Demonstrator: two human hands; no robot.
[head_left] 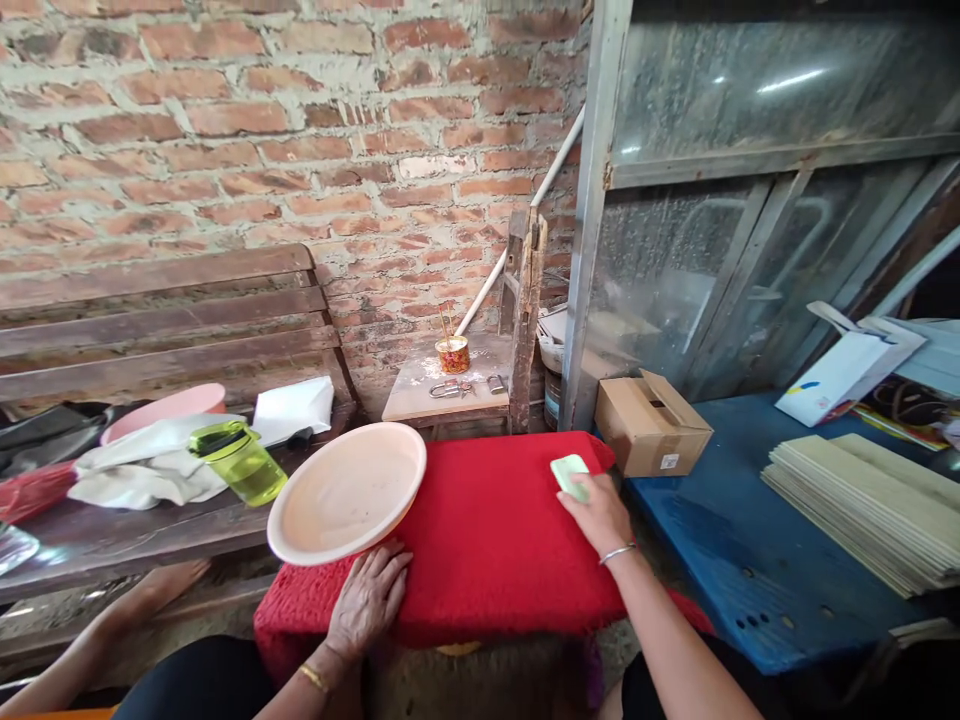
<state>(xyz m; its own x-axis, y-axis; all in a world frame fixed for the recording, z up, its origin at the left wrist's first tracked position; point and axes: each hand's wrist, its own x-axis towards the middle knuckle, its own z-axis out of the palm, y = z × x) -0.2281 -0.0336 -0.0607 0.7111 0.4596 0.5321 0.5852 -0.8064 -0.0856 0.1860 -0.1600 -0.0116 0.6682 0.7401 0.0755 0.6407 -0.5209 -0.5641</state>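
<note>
My right hand (596,510) is closed around a pale green rounded block (570,475), at the far right part of a red cloth (487,540). I cannot tell whether the block is soap or a small case. A silver bangle circles that wrist. My left hand (371,590) lies flat on the cloth's near left part, fingers stretched out and holding nothing. Just beyond its fingertips, a pale pink basin (345,500) rests on the cloth's left end, slightly tilted, with no contents that I can make out.
On the wooden bench (157,345) at left are a green water bottle (240,460), white cloth (150,465) and a pink bowl (169,408). A cardboard box (652,425) and stacked boards (862,505) sit on the blue table (720,560). Padlocks (450,388) lie ahead.
</note>
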